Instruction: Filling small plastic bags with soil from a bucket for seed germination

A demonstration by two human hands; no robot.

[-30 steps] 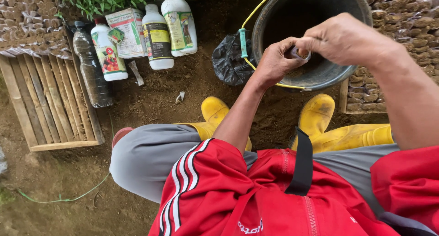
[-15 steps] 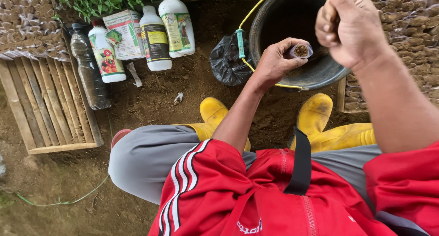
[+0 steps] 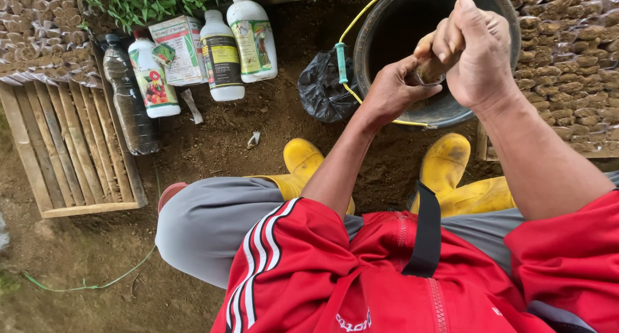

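I am holding a small bottle (image 3: 431, 68) over the dark bucket (image 3: 387, 23): my left hand (image 3: 393, 88) is gripping it, my right hand (image 3: 477, 52) is closing around its top, probably a cap. Nothing is visibly poured yet; the bigger bottles (image 3: 222, 56) are standing untouched far left.

Glossy yellow rubber boots (image 3: 445, 172) stood on rough soil beside a matt wooden crate (image 3: 71, 152), smooth plastic bottles (image 3: 222, 56) and a crinkled black plastic bag (image 3: 325, 91).

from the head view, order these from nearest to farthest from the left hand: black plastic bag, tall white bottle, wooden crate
Measured from the left hand over the bucket:
1. Black plastic bag, just to its left, beside the bucket.
2. Tall white bottle, further left, at the top.
3. Wooden crate, far left on the soil.
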